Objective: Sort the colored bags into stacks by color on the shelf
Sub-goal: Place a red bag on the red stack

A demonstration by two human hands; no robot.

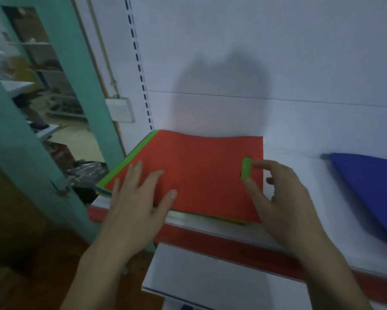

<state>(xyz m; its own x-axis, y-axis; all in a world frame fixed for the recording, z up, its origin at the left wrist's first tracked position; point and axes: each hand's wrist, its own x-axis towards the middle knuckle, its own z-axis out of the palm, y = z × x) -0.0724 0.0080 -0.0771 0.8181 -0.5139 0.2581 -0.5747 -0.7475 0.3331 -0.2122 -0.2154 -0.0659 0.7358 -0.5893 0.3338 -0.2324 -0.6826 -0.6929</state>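
Head view, left grip (134, 198) flat, released on red bag (206, 175), right grip (284, 198) loosely released, thumb on bag.

The top bag (199, 171) of the stack is plain orange-red with no print. Beneath it a lime green bag (130, 162) shows along the left edge, with thin slivers of blue (103, 191) and yellow (223, 218) lower down. A separate bag (371, 189) to the right is solid deep blue. The shelf (299, 198) is white with a red strip (210, 240) along its front. The back panel (255, 52) is white, marked by a column of dark slots (138, 63). A bright green cap (246, 167) covers one fingertip. The door frame (76, 86) is teal.
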